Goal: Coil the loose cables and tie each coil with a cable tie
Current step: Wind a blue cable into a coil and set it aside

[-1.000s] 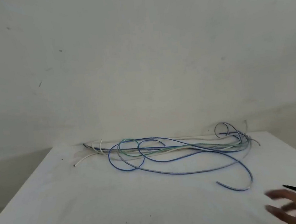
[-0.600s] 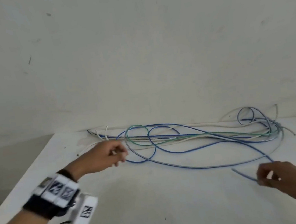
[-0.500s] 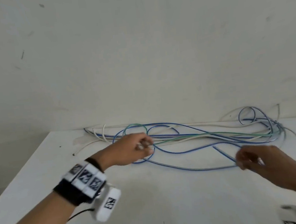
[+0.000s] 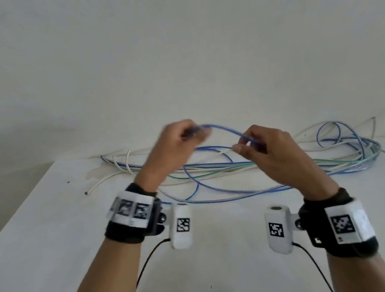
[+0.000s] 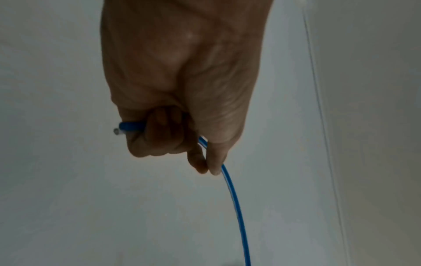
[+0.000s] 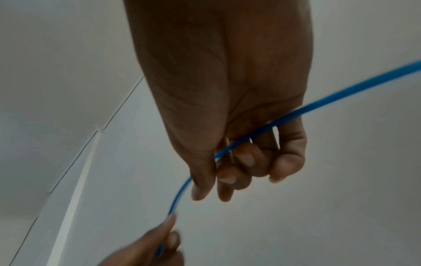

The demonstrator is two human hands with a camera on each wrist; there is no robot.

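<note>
Change: both hands are now lifting one blue cable off the surface [image 4: 53, 231].
Head: left hand [image 4: 174, 145] and right hand [image 4: 265, 147] are pinching the cable [image 4: 223, 128], arching between them above the pile [image 4: 284, 167].
Left wrist: fingers [image 5: 164, 136] are curling round the cable [image 5: 234, 198] near its end.
Right wrist: fingers [image 6: 246, 162] are gripping the cable [image 6: 318, 102].

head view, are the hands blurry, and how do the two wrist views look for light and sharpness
Head view: the left hand is smeared by motion, the right hand sharper, the blue cable between them soft. Left wrist view: dim, hand in shadow, the cable's cut end blurred. Right wrist view: equally dim, cable streaked toward the right edge.
</note>
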